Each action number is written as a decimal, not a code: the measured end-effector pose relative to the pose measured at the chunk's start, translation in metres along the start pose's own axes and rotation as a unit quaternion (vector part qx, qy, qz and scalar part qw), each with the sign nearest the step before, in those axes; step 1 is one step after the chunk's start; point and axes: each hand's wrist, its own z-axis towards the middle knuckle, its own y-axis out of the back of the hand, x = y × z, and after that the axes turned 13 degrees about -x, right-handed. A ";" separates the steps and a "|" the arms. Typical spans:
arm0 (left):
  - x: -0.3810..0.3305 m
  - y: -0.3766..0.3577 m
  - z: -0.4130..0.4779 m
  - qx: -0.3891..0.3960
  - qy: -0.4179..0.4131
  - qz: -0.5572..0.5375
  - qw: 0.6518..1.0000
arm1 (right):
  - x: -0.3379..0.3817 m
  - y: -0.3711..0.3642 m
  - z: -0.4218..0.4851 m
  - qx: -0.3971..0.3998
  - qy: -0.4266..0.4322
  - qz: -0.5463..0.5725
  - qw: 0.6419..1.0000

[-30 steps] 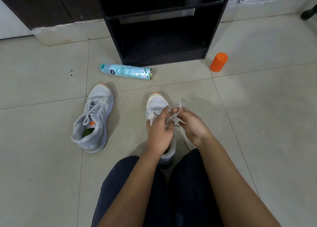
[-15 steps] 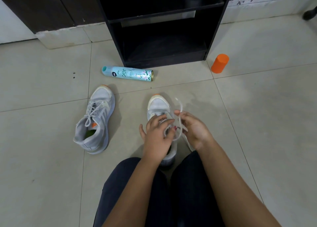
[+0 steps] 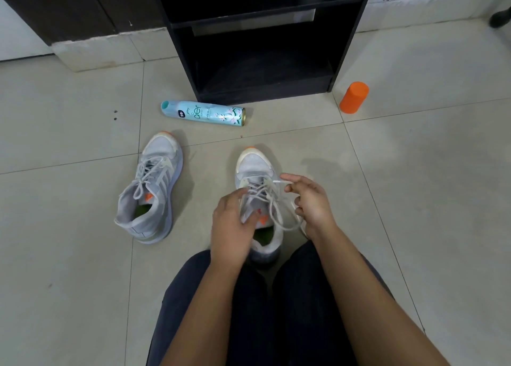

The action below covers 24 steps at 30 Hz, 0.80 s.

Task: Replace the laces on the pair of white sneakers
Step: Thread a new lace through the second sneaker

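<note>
Two hands work the near sneaker (image 3: 253,164), upright on the floor (image 3: 83,255): left hand (image 3: 229,227) grips its collar, right hand (image 3: 312,202) pinches the lace (image 3: 273,208) end. Risk: a hard pull likely tightens the slack loops into a snag.
</note>
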 end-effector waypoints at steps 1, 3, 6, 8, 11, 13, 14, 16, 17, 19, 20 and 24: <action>0.003 0.002 0.002 -0.003 0.043 -0.009 0.999 | -0.001 -0.001 0.000 -0.006 0.021 -0.014 1.000; 0.008 0.005 0.007 -0.005 0.101 -0.010 0.995 | -0.002 -0.005 -0.003 0.015 0.061 -0.008 0.998; 0.008 0.003 0.012 -0.008 0.129 -0.021 0.991 | -0.012 -0.011 -0.003 0.070 0.135 -0.049 0.987; 0.010 0.001 0.013 -0.007 0.120 -0.013 0.993 | -0.023 -0.016 -0.002 0.063 0.187 -0.141 0.970; 0.014 -0.001 0.017 0.002 0.160 -0.043 0.986 | -0.035 -0.025 -0.004 0.029 0.281 -0.286 0.916; 0.017 -0.001 0.020 0.018 0.209 -0.090 0.974 | -0.038 -0.032 -0.006 0.003 0.339 -0.380 0.861; 0.019 -0.001 0.021 0.023 0.225 -0.105 0.968 | -0.039 -0.035 -0.008 -0.004 0.353 -0.408 0.842; 0.021 0.000 0.022 0.029 0.240 -0.120 0.963 | -0.039 -0.040 -0.012 -0.011 0.361 -0.432 0.826; 0.021 0.001 0.022 0.030 0.241 -0.126 0.962 | -0.040 -0.042 -0.013 -0.013 0.363 -0.436 0.823; 0.018 0.001 0.021 0.030 0.239 -0.137 0.961 | -0.040 -0.042 -0.015 -0.012 0.366 -0.439 0.821; 0.017 0.001 0.021 0.029 0.239 -0.142 0.960 | -0.040 -0.042 -0.015 -0.011 0.367 -0.437 0.821; 0.014 0.003 0.021 0.029 0.249 -0.159 0.955 | -0.042 -0.042 -0.016 -0.021 0.384 -0.439 0.812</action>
